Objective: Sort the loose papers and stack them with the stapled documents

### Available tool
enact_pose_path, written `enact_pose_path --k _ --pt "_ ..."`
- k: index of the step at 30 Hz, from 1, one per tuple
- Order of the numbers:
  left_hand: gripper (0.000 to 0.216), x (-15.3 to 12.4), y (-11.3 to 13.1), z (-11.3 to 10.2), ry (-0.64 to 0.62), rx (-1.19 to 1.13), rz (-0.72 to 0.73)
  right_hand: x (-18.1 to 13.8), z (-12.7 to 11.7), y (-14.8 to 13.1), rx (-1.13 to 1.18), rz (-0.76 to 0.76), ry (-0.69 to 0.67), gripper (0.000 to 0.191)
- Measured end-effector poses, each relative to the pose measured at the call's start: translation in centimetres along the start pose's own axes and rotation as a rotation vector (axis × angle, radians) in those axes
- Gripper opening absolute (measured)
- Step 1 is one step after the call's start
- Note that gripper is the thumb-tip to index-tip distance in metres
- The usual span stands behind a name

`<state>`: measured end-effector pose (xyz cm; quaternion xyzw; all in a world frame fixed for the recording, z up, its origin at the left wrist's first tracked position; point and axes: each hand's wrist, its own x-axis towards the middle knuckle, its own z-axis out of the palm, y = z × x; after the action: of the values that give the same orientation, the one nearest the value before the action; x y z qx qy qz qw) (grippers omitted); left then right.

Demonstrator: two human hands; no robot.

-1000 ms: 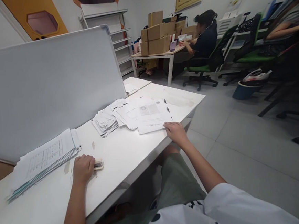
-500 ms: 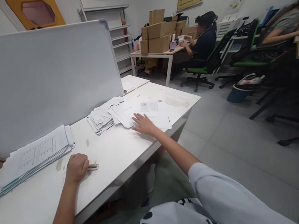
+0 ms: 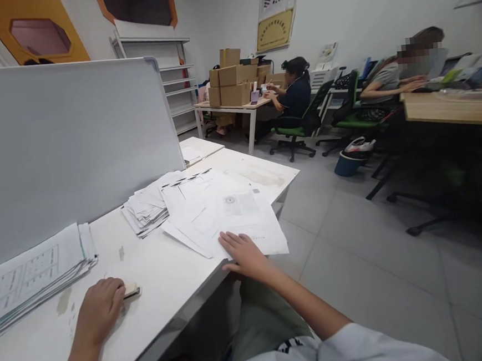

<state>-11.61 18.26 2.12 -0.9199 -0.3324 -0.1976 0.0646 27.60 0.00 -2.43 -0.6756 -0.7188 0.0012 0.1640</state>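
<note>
Top sheet beneath right grip

A small cream stapler lies flat on the white tabletop in the lower left of the frame. Its near end is covered by the curled left hand, so only the tip shows. At mid-frame, loose white printed sheets lie fanned, overlapping and askew. The top sheet overhangs the tabletop's edge, and the right hand lies flat on its near edge.
</note>
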Motion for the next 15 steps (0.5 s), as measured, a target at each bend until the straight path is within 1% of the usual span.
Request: enact_pose_path --k 2,3,4,6,7,8,10,11,12,13,14,15 --pt "0.031 -0.1 0.5 -0.2 0.121 0.085 0.049 -0.9 -0.1 0.6 -0.006 -0.080 0.014 0.056" --pt "0.029 0.0 1.3 -0.2 0.188 0.129 0.077 -1.1 -0.1 1.0 0.005 -0.096 0.029 0.052" --pt "0.026 0.2 2.5 -0.1 0.245 0.157 0.102 -1.2 -0.1 1.3 0.028 -0.100 0.050 0.051" --pt "0.024 1.2 6.6 0.7 0.295 0.138 0.139 -1.0 -0.1 1.8 0.090 -0.089 0.127 0.051" --pt "0.025 2.0 9.1 1.4 0.257 0.079 0.149 -0.9 -0.2 1.9 0.123 -0.072 0.194 0.050" --pt "0.029 3.1 11.8 2.3 0.169 0.013 0.157 -0.7 -0.5 1.9 0.156 -0.053 0.278 0.049" --pt "0.042 5.8 16.7 4.5 -0.044 -0.066 0.070 -0.4 -1.6 1.7 0.218 -0.016 0.482 0.045" --pt "0.049 7.4 18.5 5.6 -0.152 -0.087 0.017 -0.4 -2.4 1.5 0.246 -0.008 0.581 0.043" --pt "0.052 9.0 19.8 6.6 -0.242 -0.105 -0.035 -0.5 -3.2 1.2 0.267 -0.018 0.665 0.043" --pt "0.054 10.7 20.6 7.4 -0.302 -0.122 -0.084 -0.7 -4.1 0.8 0.283 -0.049 0.728 0.043" --pt "0.055 12.2 20.8 7.9 -0.325 -0.148 -0.126 -0.9 -4.8 0.4 0.296 -0.098 0.774 0.045" --pt "0.055 13.5 20.8 8.1 -0.304 -0.185 -0.152 -1.3 -5.2 -0.1 0.306 -0.171 0.802 0.046"
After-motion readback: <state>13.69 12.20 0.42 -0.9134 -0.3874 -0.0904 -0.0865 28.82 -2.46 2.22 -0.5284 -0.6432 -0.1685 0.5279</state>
